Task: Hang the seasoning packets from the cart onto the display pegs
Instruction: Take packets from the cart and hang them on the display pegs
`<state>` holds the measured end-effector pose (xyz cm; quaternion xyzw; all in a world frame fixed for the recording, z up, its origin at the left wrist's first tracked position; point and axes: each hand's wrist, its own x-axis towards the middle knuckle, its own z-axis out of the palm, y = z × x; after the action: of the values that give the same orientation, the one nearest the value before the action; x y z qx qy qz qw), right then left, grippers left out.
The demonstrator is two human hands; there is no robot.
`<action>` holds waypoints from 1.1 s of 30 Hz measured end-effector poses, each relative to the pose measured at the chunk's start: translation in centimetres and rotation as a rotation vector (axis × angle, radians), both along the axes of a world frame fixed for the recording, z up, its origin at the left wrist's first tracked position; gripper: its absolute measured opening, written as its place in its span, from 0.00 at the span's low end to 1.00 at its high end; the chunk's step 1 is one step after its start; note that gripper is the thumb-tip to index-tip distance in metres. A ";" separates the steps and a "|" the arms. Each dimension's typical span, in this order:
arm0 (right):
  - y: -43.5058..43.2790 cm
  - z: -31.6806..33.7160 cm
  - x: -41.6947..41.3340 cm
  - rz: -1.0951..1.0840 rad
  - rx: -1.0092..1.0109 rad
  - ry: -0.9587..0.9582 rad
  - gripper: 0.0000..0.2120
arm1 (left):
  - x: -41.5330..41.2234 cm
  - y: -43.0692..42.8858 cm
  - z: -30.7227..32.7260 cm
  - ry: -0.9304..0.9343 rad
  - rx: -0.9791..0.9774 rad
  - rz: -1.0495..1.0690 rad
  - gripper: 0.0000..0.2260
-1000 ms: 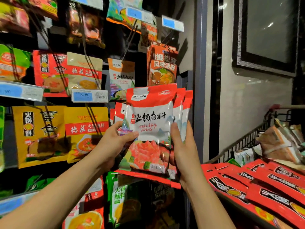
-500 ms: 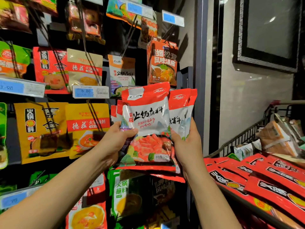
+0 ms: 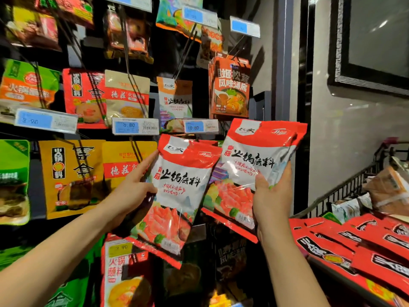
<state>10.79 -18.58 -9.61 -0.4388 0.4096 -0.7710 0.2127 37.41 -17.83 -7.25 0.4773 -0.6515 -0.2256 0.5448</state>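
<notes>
Packets fill both hands in front of the display wall. The left hand (image 3: 130,193) grips a glossy red-and-white plastic seasoning packet (image 3: 183,191) by its left edge, thumb on the face and index finger stretched up the side; its other fingers are hidden behind. Just right and higher, the right hand (image 3: 273,196) clasps the lower right of a matching packet bundle (image 3: 259,156). A second red edge shows behind, count unclear. Whether either top sits on the thin dark metal pegs (image 3: 185,48) cannot be told. At the far right a black wire cart (image 3: 340,193), cut off by the frame, holds flat red packets (image 3: 332,238). Most blue-and-white price tags (image 3: 135,126) blur.
</notes>
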 end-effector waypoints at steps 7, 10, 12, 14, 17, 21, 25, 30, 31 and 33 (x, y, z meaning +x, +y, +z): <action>0.2 1.2 -0.4 -0.063 -0.100 -0.089 0.33 | -0.6 -0.6 0.5 -0.039 -0.139 0.081 0.30; 0.5 2.3 -1.1 -0.116 -0.124 -0.087 0.34 | -0.3 -1.9 0.6 -0.051 -0.182 0.113 0.31; 0.7 3.0 -1.6 -0.169 -0.116 -0.058 0.34 | -0.3 -2.6 0.3 -0.058 -0.181 0.115 0.31; 1.0 3.2 -1.8 -0.219 -0.104 -0.017 0.34 | -0.6 -3.1 0.1 -0.092 -0.182 0.096 0.33; 1.0 2.8 -1.6 -0.225 -0.095 0.028 0.34 | -1.0 -4.0 0.0 -0.162 -0.176 0.043 0.34; 0.5 1.9 -1.6 -0.186 -0.103 0.049 0.34 | -2.2 -4.7 0.7 -0.231 -0.197 0.102 0.35; 0.3 1.9 -1.5 -0.174 -0.096 0.060 0.34 | -3.2 -4.9 1.6 -0.221 -0.195 0.153 0.34; 0.2 1.8 -1.5 -0.161 -0.094 0.059 0.35 | -4.1 -5.4 2.1 -0.147 -0.148 0.162 0.35; 0.2 1.7 -1.5 -0.163 -0.090 0.062 0.35 | -4.1 -5.4 2.2 -0.151 -0.129 0.173 0.36; 0.3 1.7 -1.4 -0.167 -0.089 0.067 0.35 | -4.2 -5.3 2.3 -0.157 -0.110 0.180 0.37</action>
<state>9.35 -18.30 -7.88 -0.4376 0.4170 -0.7884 0.1143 33.23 -23.18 -4.93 0.5195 -0.6582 -0.1017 0.5353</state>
